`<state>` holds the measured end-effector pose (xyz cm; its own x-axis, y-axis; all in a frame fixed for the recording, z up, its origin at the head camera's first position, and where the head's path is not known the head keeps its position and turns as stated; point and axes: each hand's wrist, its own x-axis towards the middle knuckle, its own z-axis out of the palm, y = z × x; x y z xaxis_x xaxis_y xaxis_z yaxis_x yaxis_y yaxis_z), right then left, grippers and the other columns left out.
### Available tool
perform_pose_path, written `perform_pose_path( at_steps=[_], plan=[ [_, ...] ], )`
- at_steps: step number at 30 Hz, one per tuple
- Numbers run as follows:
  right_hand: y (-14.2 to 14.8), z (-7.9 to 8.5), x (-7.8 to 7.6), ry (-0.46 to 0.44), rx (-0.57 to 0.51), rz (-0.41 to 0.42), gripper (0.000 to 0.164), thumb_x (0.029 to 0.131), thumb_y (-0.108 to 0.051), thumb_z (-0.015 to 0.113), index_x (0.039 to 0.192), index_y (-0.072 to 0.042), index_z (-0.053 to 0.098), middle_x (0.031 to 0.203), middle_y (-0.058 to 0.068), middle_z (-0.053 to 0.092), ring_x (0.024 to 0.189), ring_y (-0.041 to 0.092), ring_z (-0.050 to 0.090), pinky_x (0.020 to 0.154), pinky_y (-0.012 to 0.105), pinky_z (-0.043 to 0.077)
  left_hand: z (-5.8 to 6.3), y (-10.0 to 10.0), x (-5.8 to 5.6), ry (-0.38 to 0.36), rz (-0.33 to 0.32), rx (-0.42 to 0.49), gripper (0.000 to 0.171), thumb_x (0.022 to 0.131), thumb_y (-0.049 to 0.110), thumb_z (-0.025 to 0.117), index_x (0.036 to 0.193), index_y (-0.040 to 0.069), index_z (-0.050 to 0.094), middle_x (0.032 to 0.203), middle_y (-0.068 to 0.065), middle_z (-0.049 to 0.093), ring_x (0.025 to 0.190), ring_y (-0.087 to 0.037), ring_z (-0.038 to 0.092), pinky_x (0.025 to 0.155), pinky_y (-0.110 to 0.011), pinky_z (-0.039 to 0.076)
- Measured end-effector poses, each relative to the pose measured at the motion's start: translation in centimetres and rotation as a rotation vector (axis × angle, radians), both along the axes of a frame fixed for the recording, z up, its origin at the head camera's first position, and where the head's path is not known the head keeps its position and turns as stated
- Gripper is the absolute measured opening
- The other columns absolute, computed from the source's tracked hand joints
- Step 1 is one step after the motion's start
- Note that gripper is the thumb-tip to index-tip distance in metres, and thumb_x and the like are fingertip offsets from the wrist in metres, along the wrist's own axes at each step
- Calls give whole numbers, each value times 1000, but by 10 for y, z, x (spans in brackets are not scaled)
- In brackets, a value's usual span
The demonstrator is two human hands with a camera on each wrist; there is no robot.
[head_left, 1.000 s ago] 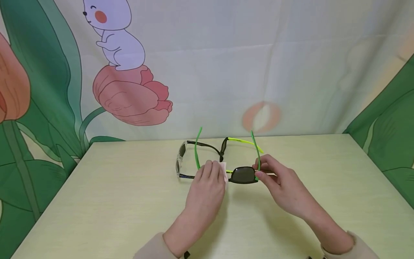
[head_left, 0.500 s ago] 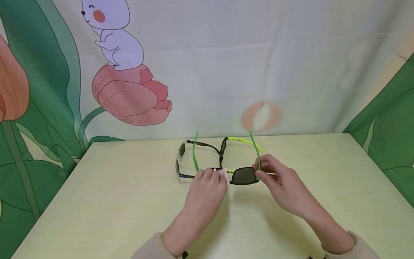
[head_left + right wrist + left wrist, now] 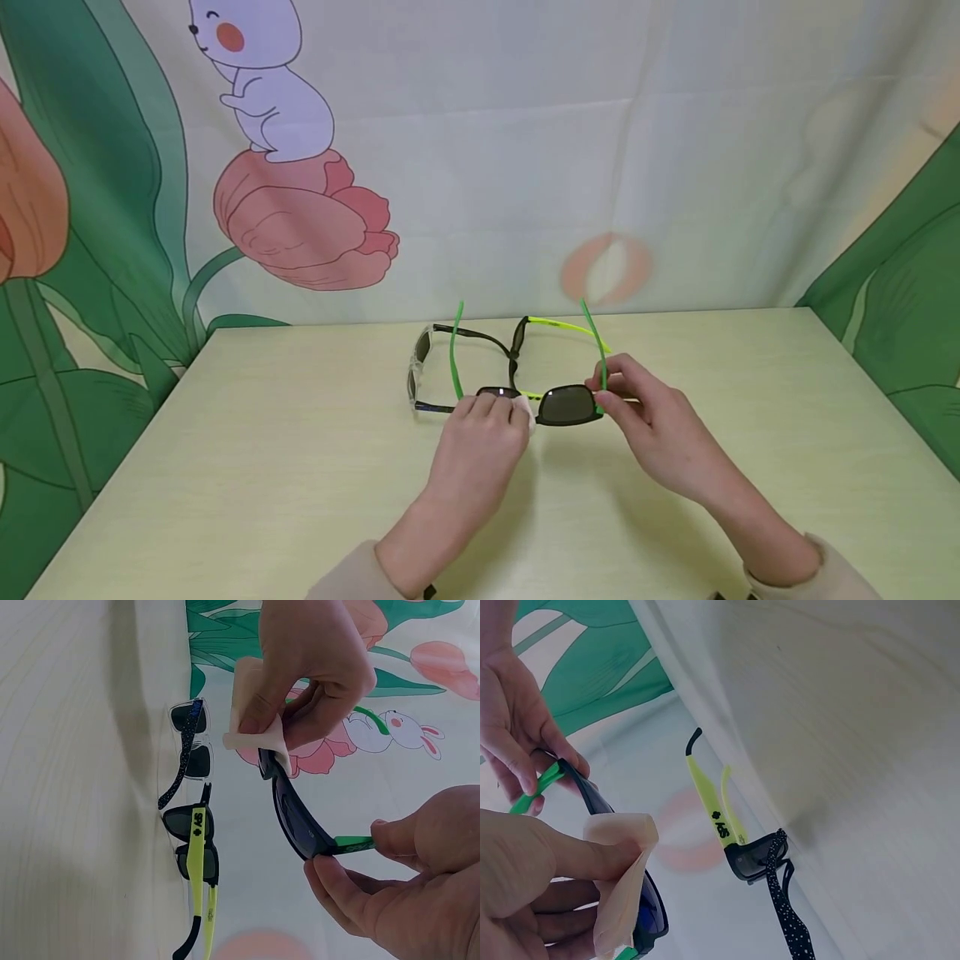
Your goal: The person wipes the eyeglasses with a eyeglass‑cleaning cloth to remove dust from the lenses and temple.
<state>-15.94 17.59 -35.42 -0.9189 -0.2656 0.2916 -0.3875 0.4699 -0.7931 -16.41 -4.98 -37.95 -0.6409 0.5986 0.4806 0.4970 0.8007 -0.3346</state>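
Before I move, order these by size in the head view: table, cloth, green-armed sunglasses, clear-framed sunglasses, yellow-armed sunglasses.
1. Table
2. Green-armed sunglasses, partly behind the left hand
3. Clear-framed sunglasses and yellow-armed sunglasses: too alike to rank, both partly hidden
4. Cloth, only a sliver showing

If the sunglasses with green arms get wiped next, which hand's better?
Probably the left hand: it pinches the cloth against the sunglasses, while the right hand is busy holding their other end.
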Motion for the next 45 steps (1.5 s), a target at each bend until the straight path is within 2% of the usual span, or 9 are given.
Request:
perform_pose_path(
  at_steps=[4,11,17,23,31,38,45],
  plan=[
    [0,0,0,9,15,-10,9,106,-10,58,113,-14,58,110,5,71,95,16,71,88,44,54,-1,2,1,25,41,-54,34,78,6,86,111,6,77,96,-3,72,89,-18,67,83,-30,56],
    [0,-2,-2,15,16,-18,9,106,-8,58,113,-14,57,111,6,71,96,18,72,88,46,54,-6,3,-1,94,78,-79,11,88,8,78,98,6,75,89,-5,60,84,-19,59,88,-29,53],
    [0,-2,-2,16,20,-17,8,106,-9,58,113,-14,57,111,7,71,95,17,72,86,45,54,-8,4,-2,107,82,-87,7,95,8,71,100,4,74,90,-6,57,85,-20,57,90,-29,52],
    [1,-2,-2,20,25,-15,8,106,-10,58,113,-14,57,111,7,72,94,17,71,85,42,54,-7,2,-2,67,71,-92,10,89,9,77,99,7,76,91,-4,63,87,-19,61,87,-30,54],
    [2,-2,-1,3,7,7,8,106,-12,58,113,-16,58,113,7,71,98,17,72,89,43,55,-4,0,0,-19,27,-44,22,77,9,88,95,10,76,86,-2,66,81,-17,61,72,-29,52],
    [1,-3,-2,7,10,15,9,106,-11,59,112,-17,58,111,5,71,95,16,72,88,43,55,-6,-2,-1,-21,-4,5,25,76,5,86,99,11,76,88,-2,67,81,-18,62,67,-28,50],
    [1,-3,-1,-5,11,13,9,106,-11,59,112,-17,58,108,4,70,92,15,70,84,40,54,-7,-1,-1,-22,10,3,23,78,3,84,99,9,77,87,-4,68,80,-19,62,67,-28,52]
  ],
)
